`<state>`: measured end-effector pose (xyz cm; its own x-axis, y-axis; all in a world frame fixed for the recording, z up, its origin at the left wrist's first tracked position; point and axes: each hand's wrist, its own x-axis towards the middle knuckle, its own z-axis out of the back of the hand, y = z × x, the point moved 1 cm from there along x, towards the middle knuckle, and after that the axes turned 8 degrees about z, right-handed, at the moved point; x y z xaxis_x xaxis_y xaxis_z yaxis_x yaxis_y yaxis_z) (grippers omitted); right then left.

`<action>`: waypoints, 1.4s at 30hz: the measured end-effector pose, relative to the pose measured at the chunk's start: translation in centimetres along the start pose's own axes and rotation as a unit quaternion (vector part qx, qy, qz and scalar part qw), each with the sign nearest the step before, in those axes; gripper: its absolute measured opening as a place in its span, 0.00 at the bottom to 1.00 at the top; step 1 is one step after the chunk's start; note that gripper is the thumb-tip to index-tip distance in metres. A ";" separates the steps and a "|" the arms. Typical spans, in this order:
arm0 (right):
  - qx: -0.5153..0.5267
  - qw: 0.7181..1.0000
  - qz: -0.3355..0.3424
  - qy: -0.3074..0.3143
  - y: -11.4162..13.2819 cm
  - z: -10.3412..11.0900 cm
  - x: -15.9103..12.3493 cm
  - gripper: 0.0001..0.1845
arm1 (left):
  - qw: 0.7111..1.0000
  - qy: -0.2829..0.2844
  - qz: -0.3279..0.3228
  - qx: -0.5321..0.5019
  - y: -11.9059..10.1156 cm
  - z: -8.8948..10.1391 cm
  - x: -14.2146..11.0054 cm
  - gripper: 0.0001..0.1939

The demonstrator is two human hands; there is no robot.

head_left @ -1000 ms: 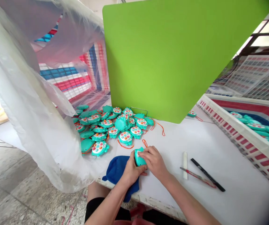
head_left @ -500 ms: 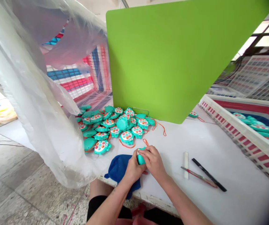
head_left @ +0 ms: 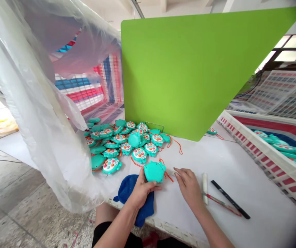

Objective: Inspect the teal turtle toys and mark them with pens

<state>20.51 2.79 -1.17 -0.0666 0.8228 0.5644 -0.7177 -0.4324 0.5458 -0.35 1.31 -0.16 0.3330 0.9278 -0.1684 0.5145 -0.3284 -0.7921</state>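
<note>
My left hand holds a teal turtle-shaped toy from below, with its plain back facing up. An orange cord trails from the toy onto the table. My right hand rests to the right of the toy, apart from it, with its fingertips close together and nothing visible in them. A blue cloth lies under my left hand. Up the table lies a heap of several teal toys with coloured buttons and orange cords.
A white stick, a black marker and a red-and-silver tool lie right of my right hand. A green board stands behind the heap. A white crate holds toys at right. Clear plastic sheeting hangs at left.
My right hand has let go of the toy and moved right. The toy now shows its whole teal back, held in my left hand alone.
</note>
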 end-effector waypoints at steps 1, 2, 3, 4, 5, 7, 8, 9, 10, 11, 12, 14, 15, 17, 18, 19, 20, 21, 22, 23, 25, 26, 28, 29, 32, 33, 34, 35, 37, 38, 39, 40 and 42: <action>0.060 0.997 -0.048 0.016 1.0 -0.2 0.0 0.22 | 0.999 -0.009 -0.029 0.017 0.0 0.1 0.0 0.36; 0.140 0.984 -0.104 0.040 2.1 -0.6 -0.1 0.24 | 0.996 -0.020 -0.066 0.052 0.0 0.2 -0.1 0.34; 0.232 0.958 -0.157 0.066 3.1 -1.0 -0.1 0.27 | 0.989 -0.029 -0.104 0.103 -0.1 0.2 -0.2 0.31; 0.323 0.921 -0.201 0.085 4.0 -1.5 -0.2 0.29 | 0.976 -0.031 -0.137 0.166 -0.1 0.2 -0.3 0.27; 0.403 0.880 -0.236 0.091 4.8 -1.9 -0.2 0.30 | 0.959 -0.023 -0.161 0.230 -0.1 0.1 -0.4 0.24; 0.513 0.807 -0.283 0.070 5.7 -2.7 -0.2 0.28 | 0.928 0.012 -0.181 0.326 0.1 0.0 -0.6 0.20; 0.544 0.782 -0.300 0.050 5.8 -3.0 -0.2 0.25 | 0.921 0.021 -0.185 0.343 0.2 0.0 -0.6 0.19; 0.564 0.763 -0.314 0.032 5.8 -3.3 -0.3 0.23 | 0.922 0.016 -0.188 0.338 0.3 0.0 -0.6 0.20; 0.579 0.748 -0.324 0.020 5.6 -3.5 -0.3 0.21 | 0.930 0.002 -0.188 0.316 0.4 0.1 -0.5 0.22; 0.590 0.736 -0.330 0.014 5.4 -3.6 -0.4 0.21 | 0.943 -0.012 -0.177 0.282 0.5 0.1 -0.4 0.26; 0.599 0.728 -0.333 0.011 5.2 -3.8 -0.5 0.20 | 0.957 -0.018 -0.156 0.245 0.5 0.2 -0.3 0.32; 0.601 0.725 -0.335 0.003 4.8 -3.9 -0.8 0.21 | 0.977 -0.012 -0.097 0.192 0.6 0.2 -0.1 0.40; 0.597 0.729 -0.334 -0.001 4.6 -4.0 -1.0 0.22 | 0.980 -0.006 -0.074 0.184 0.6 0.1 0.0 0.43; 0.585 0.742 -0.329 -0.005 4.4 -4.0 -1.3 0.23 | 0.980 0.003 -0.058 0.192 0.4 0.0 0.0 0.45; 0.581 0.747 -0.325 -0.005 4.3 -4.1 -1.5 0.24 | 0.978 0.008 -0.056 0.199 0.2 -0.1 -0.1 0.44; 0.579 0.750 -0.319 -0.001 4.2 -4.2 -1.7 0.25 | 0.977 0.015 -0.054 0.204 0.1 -0.2 -0.2 0.42; 0.578 0.754 -0.312 0.005 4.1 -4.3 -1.8 0.26 | 0.977 0.022 -0.051 0.208 0.0 -0.2 -0.2 0.40; 0.574 0.760 -0.305 0.014 4.1 -4.3 -1.9 0.27 | 0.976 0.026 -0.048 0.210 -0.2 -0.3 -0.3 0.38; 0.567 0.769 -0.294 0.024 4.0 -4.4 -2.0 0.28 | 0.976 0.026 -0.048 0.211 -0.3 -0.3 -0.4 0.37; 0.556 0.781 -0.282 0.034 3.9 -4.4 -2.0 0.28 | 0.977 0.026 -0.049 0.208 -0.4 -0.4 -0.5 0.36; 0.528 0.807 -0.260 0.051 3.8 -4.5 -2.0 0.28 | 0.980 0.037 -0.044 0.189 -0.4 -0.5 -0.6 0.39; 0.515 0.817 -0.253 0.055 3.7 -4.5 -2.1 0.28 | 0.982 0.045 -0.039 0.178 -0.5 -0.6 -0.6 0.44; 0.503 0.825 -0.251 0.060 3.4 -4.6 -2.2 0.28 | 0.985 0.045 -0.028 0.165 -0.5 -0.8 -0.7 0.53; 0.506 0.822 -0.254 0.060 3.3 -4.7 -2.3 0.28 | 0.986 0.039 -0.023 0.163 -0.5 -0.9 -0.7 0.55; 0.534 0.803 -0.261 0.041 3.3 -5.0 -2.7 0.28 | 0.987 0.026 -0.024 0.159 -0.5 -1.0 -0.8 0.53; 0.540 0.799 -0.261 0.038 3.5 -5.0 -2.8 0.29 | 0.987 0.022 -0.032 0.154 -0.5 -1.0 -0.8 0.51; 0.541 0.798 -0.261 0.041 3.7 -5.0 -2.8 0.30 | 0.987 0.013 -0.041 0.153 -0.5 -0.9 -0.7 0.48; 0.535 0.802 -0.260 0.052 4.0 -4.8 -2.7 0.31 | 0.987 -0.001 -0.048 0.152 -0.4 -0.7 -0.6 0.44; 0.493 0.830 -0.242 0.092 4.4 -4.1 -2.3 0.32 | 0.987 -0.031 -0.047 0.149 -0.3 -0.4 -0.5 0.31; 0.451 0.858 -0.223 0.104 4.4 -3.5 -1.9 0.31 | 0.988 -0.040 -0.040 0.144 -0.1 -0.2 -0.4 0.26; 0.392 0.893 -0.197 0.100 4.2 -2.9 -1.4 0.30 | 0.989 -0.045 -0.031 0.136 0.0 -0.1 -0.3 0.24; 0.318 0.930 -0.163 0.081 3.7 -2.3 -0.8 0.28 | 0.990 -0.047 -0.024 0.127 0.1 0.0 -0.2 0.22; 0.150 0.984 -0.089 0.019 2.3 -1.1 0.1 0.24 | 0.992 -0.053 -0.022 0.116 0.2 0.1 -0.1 0.23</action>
<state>18.12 2.30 -0.50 0.0110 0.9063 0.4224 -0.4837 -0.3649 0.7955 -0.34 1.16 -0.33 0.2218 0.9581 -0.1814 0.3272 -0.2484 -0.9117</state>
